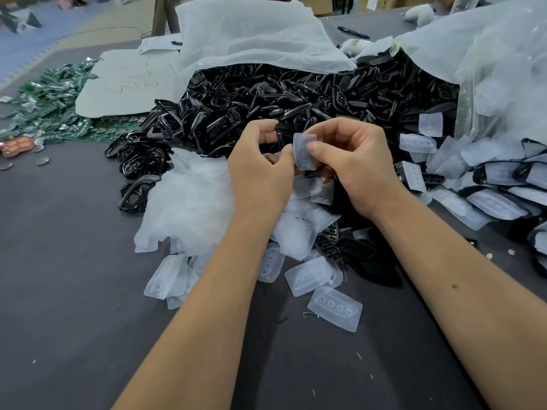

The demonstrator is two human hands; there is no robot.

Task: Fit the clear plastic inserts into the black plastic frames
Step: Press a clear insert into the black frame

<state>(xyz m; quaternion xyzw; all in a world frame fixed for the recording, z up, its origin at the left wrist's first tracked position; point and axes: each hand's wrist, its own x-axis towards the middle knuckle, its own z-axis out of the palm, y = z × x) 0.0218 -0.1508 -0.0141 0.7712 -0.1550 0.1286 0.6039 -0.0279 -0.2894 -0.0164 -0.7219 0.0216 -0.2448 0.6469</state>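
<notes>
Clear, milky plastic sits between my hands: the insert [305, 152] stands nearly upright, its long axis running top to bottom, pinched by the thumb and fingers of my right hand [352, 167]. My left hand [260, 161] has its fingers curled round a black frame [279, 134], which shows only as a thin dark edge just left of the insert, almost touching it. So the frame lies to the left of the insert, and I judge the next move is to bring the two face to face and press; I cannot tell which way the frame's opening faces. The insert looks soft and flexible, with a row of shallow round dimples; the frame looks hard and glossy. Both hands hover over the middle of the grey table [74, 261], above loose inserts [334, 309] scattered toward the near edge. Behind them a heap of frames [266, 96] spills from a translucent bag [251, 34], and fitted pieces [497, 199] lie toward the right edge.
</notes>
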